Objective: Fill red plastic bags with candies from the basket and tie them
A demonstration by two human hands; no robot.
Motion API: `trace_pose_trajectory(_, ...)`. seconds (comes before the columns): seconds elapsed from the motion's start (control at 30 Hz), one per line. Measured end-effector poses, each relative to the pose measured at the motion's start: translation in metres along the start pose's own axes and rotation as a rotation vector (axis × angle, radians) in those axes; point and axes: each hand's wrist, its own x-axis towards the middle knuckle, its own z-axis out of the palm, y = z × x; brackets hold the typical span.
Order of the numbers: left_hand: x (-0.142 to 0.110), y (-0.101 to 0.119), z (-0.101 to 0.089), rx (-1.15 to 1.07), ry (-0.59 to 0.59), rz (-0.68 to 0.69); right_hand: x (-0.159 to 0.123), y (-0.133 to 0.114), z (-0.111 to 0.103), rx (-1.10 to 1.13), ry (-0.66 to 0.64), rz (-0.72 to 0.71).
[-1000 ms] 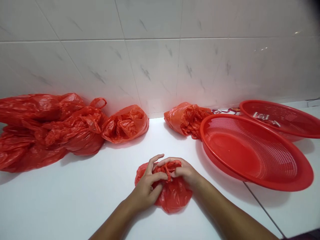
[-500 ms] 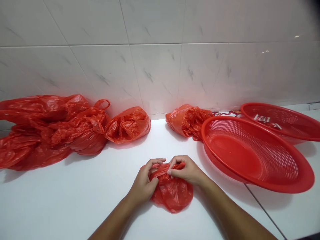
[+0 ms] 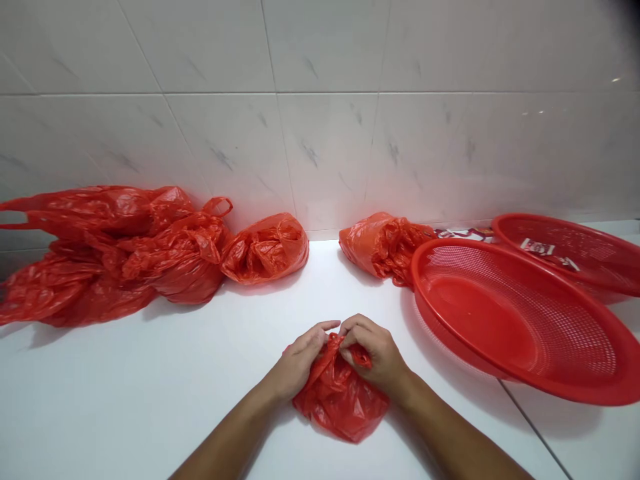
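A small red plastic bag (image 3: 345, 403) lies on the white table in front of me, its top gathered between both hands. My left hand (image 3: 303, 360) grips the left side of the gathered top, thumb against the plastic. My right hand (image 3: 373, 350) is closed on the twisted top, and a short bunch of plastic sticks out below its curled fingers. What the bag contains is hidden. Beyond my hands sit two more bundled red bags, one to the left (image 3: 267, 250) and one to the right (image 3: 383, 243).
Several crumpled red bags (image 3: 125, 253) are heaped at the left by the tiled wall (image 3: 325, 147). At the right stands a red perforated basket (image 3: 480, 320). Behind it, a second red basket (image 3: 595, 250) holds small wrapped packets (image 3: 537, 247). A printed wrapper (image 3: 467, 234) lies near the wall.
My right hand has curled more tightly around the bag's top, and the left thumb has moved up onto the plastic. The opening is gathered closer. The view has shifted slightly left.
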Motion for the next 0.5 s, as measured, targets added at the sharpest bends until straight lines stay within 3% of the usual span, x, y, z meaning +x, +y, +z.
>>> trace_pose_trajectory(0.1, 0.001, 0.003, -0.001, 0.045, -0.015, -0.020, -0.001, 0.000, 0.002, 0.052, -0.010, 0.007)
trace_pose_trajectory(0.2, 0.003, 0.008, -0.004, 0.033, 0.106, -0.015, -0.003, 0.002, 0.002, 0.075, -0.007, 0.022)
trace_pose_trajectory(0.37, 0.004, 0.015, -0.012, 0.192, 0.274, 0.149, -0.001, 0.000, -0.008, 0.031, 0.066, 0.054)
trace_pose_trajectory(0.5, 0.007, 0.019, -0.031, 0.045, 0.347, 0.191, 0.006, -0.002, -0.021, -0.052, 0.123, 0.109)
